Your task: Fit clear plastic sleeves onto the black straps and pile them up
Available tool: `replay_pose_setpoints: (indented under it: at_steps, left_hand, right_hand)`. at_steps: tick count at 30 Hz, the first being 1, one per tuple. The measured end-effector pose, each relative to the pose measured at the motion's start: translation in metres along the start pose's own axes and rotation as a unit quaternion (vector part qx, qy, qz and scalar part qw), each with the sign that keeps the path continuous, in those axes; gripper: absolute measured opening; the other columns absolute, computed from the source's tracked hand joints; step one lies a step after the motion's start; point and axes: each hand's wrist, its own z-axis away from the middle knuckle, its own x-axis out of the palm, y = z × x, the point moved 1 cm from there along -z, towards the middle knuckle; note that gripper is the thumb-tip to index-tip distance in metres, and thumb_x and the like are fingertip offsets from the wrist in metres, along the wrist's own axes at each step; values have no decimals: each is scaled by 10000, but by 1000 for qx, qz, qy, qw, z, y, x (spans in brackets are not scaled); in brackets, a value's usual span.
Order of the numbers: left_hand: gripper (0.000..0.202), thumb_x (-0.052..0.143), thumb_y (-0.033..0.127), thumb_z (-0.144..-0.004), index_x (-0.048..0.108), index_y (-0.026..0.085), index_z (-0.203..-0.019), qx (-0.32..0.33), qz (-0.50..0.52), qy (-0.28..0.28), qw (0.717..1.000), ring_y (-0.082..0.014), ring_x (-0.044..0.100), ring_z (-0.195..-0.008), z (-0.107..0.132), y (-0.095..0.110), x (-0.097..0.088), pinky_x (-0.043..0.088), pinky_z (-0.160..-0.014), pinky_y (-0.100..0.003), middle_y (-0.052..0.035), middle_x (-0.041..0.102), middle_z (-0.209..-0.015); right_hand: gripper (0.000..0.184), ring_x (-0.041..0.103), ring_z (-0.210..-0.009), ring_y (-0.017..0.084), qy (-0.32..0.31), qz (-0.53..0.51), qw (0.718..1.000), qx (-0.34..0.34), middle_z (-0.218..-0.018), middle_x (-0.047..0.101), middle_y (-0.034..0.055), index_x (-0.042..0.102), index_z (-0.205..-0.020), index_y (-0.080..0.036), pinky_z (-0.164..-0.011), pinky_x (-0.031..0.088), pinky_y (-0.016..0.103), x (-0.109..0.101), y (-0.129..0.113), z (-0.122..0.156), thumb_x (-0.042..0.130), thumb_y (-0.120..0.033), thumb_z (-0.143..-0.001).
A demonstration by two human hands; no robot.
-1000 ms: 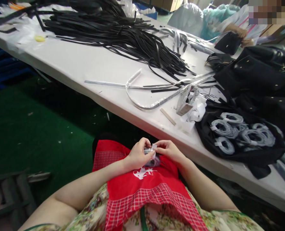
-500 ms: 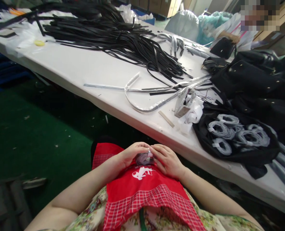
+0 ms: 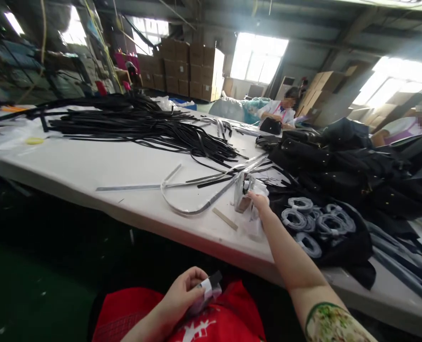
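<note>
My left hand (image 3: 180, 297) rests over my red apron (image 3: 211, 323) with its fingers closed on a small wrapped coil of strap (image 3: 209, 289), grey with a white band. My right hand (image 3: 259, 202) is stretched out to the white table (image 3: 107, 166) and touches the tape dispenser and white tape scraps (image 3: 244, 194). Its fingers are mostly hidden behind the hand. Just right of it, several wrapped grey coils (image 3: 314, 223) lie on black fabric (image 3: 346, 247).
A big heap of black straps (image 3: 139, 126) covers the far table. Silver-wrapped long strips (image 3: 196, 190) curve in the middle, with a small wooden stick (image 3: 225, 219). Black bags (image 3: 357, 166) pile at right. Two other people (image 3: 282, 111) sit at the far end. Cardboard boxes (image 3: 189, 69) stand behind.
My head lifted, so the room came into view. My right hand left the coil in my lap and reached out to the tape dispenser. My left hand kept the coil.
</note>
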Motion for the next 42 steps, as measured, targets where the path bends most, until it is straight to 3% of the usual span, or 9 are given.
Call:
replay_pose_setpoints:
  at_steps: [10,13,15,18,22,28,33,37,42]
  left_hand:
    - [382,813,408,-649,606,156,-848,41,2,-3,999,-208,689,-740,-2,6,-1,462,-652,-258,-62,700,-750]
    - [390,798,410,-672,592,156,-883,59,4,12,998,-228,708,-776,-4,15,1,493,-692,-288,-89,722,-804]
    - [374,779,386,-699,573,158,-912,67,9,30,997,-239,715,-827,-5,21,3,507,-721,-303,-111,733,-884]
    - [348,741,345,-732,547,162,-956,97,-1,74,992,-215,709,-814,-8,29,4,504,-676,-274,-91,724,-901]
    - [306,690,287,-750,552,158,-992,168,-75,123,975,-153,662,-742,-11,35,-1,482,-629,-226,-40,687,-841]
    - [225,610,207,-786,547,172,-999,229,-186,154,943,-162,672,-838,-2,43,-1,505,-772,-259,-42,698,-924]
    - [190,617,258,-824,561,184,-989,243,-267,187,914,-167,674,-810,1,45,0,505,-746,-251,-32,698,-892]
    - [170,614,360,-861,591,197,-901,252,-355,262,861,-182,670,-752,3,45,0,497,-685,-263,-31,699,-820]
    - [147,622,329,-865,597,222,-963,382,-487,296,727,-227,679,-734,10,39,0,505,-697,-316,-48,705,-811]
  right_hand:
    - [413,543,-439,166,-24,-114,993,14,-495,589,34,609,-586,-170,-424,409,280,8,23,43,701,-572,-602]
    - [449,565,-468,151,-47,-137,989,13,-564,624,36,629,-662,-167,-458,460,277,4,13,73,702,-607,-618]
    - [441,585,-518,139,-101,-162,982,-10,-630,650,32,664,-766,-168,-516,495,272,3,-2,105,695,-598,-671]
    - [376,574,-525,121,-269,-207,940,-21,-637,652,25,672,-779,-171,-525,489,252,9,-25,163,697,-544,-741]
    - [391,531,-458,94,-414,-206,885,55,-588,639,11,670,-743,-166,-454,443,219,26,-33,220,719,-553,-720]
    - [433,503,-420,74,-431,-183,880,78,-558,631,1,662,-703,-158,-416,404,191,44,-22,228,737,-584,-671]
    - [415,503,-409,71,-445,-164,876,84,-538,625,-4,647,-676,-152,-410,397,181,48,-22,223,734,-557,-686]
    - [376,577,-477,88,-483,-161,855,101,-625,675,15,692,-760,-137,-480,456,195,49,-24,226,744,-502,-683]
    - [328,592,-541,106,-467,-219,850,109,-624,650,-7,706,-761,-147,-571,490,236,59,-23,234,757,-455,-661]
